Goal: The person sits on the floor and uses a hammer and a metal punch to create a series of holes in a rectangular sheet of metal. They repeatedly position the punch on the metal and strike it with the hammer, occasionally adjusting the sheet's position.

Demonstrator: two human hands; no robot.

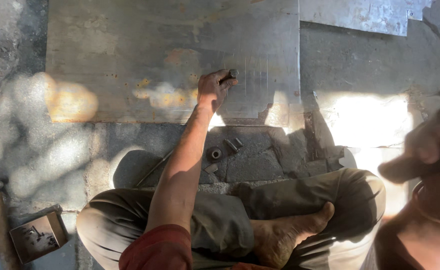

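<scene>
1. The left hand (214,90) is clenched around a short dark punch (230,75), its tip set on the metal sheet (145,55) that lies flat on the stone floor (370,65). The punch sits near the sheet's lower right corner, beside faint scribed lines.
2. The right hand (420,150) is raised at the right edge, blurred and close to the camera; I cannot tell whether it holds anything.
3. Likely risk: the punch could skid on the smooth sheet and mark off the line, since only fingers steady it.
4. The thumb and knuckles lie close to the punch head, so a stray blow could hit them.
5. The loose sheet may shift or bounce on the uneven floor.
6. The bare foot (285,232) and the small round ring (214,153) and bolts (232,145) lie just below, near enough to be knocked.
</scene>
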